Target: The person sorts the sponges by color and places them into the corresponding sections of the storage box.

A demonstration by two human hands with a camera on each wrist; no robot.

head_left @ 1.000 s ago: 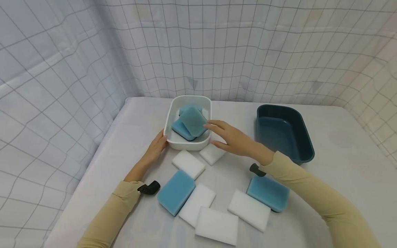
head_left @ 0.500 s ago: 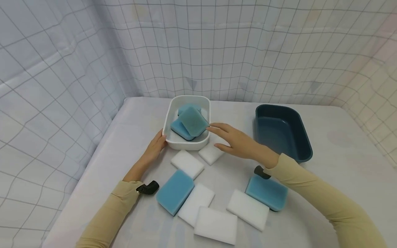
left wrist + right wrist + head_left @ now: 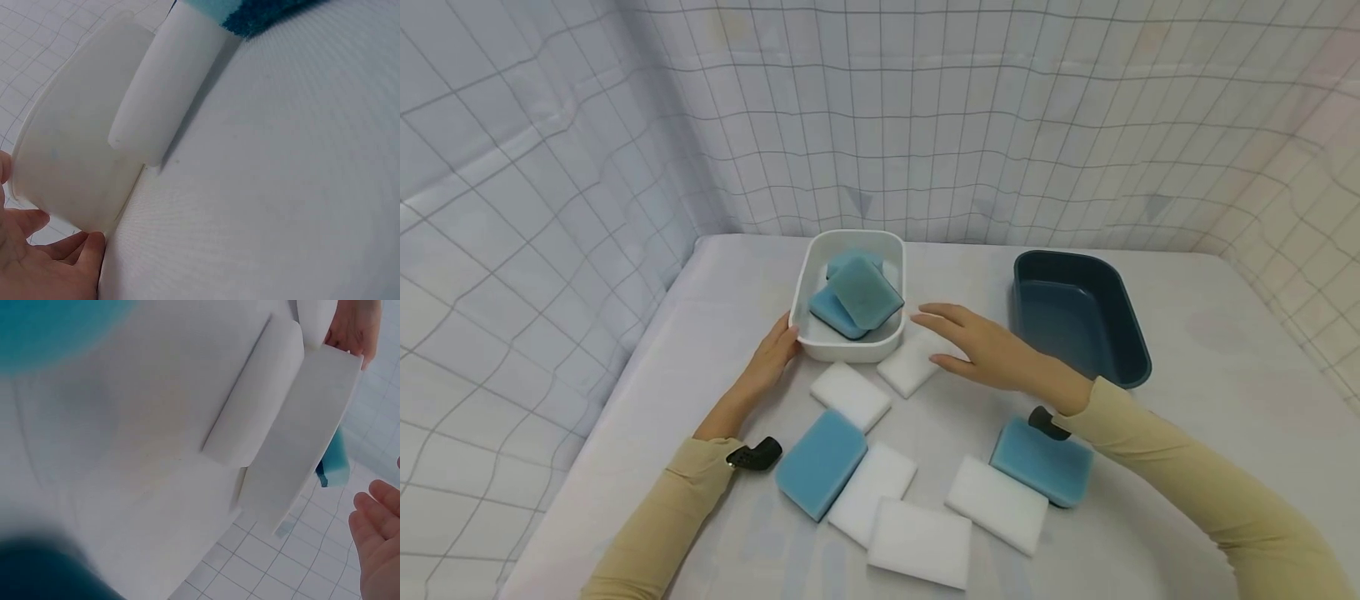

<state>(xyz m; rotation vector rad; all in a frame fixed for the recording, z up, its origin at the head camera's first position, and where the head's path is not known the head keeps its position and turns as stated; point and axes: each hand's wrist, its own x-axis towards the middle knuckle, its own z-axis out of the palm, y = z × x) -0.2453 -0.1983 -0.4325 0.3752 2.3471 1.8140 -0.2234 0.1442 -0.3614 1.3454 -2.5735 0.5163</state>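
Note:
A white plastic bin [image 3: 850,352] stands at the back, with several blue sponges [image 3: 865,292] piled inside, the top one tilted against its right side. My left hand [image 3: 766,363] rests against the bin's near left corner, fingers along its wall. The left wrist view shows the fingertips [image 3: 94,244] low by the bin's base. To the right of the bin, my right hand [image 3: 988,348] is held with fingers loosely extended and nothing in it. It overlaps a white sponge [image 3: 912,363] in the head view. In the right wrist view its fingers [image 3: 378,519] are apart from the bin.
A dark blue bin [image 3: 1075,312] stands at the back right. White sponges [image 3: 920,543] and a blue sponge [image 3: 822,463] lie scattered in front, with another blue sponge [image 3: 1043,462] under the right wrist. Grid-patterned cloth [image 3: 925,125] hangs behind and at both sides.
My right hand has drawn back to the right, away from the top blue sponge and the white bin's rim. The left hand stays at the bin's corner.

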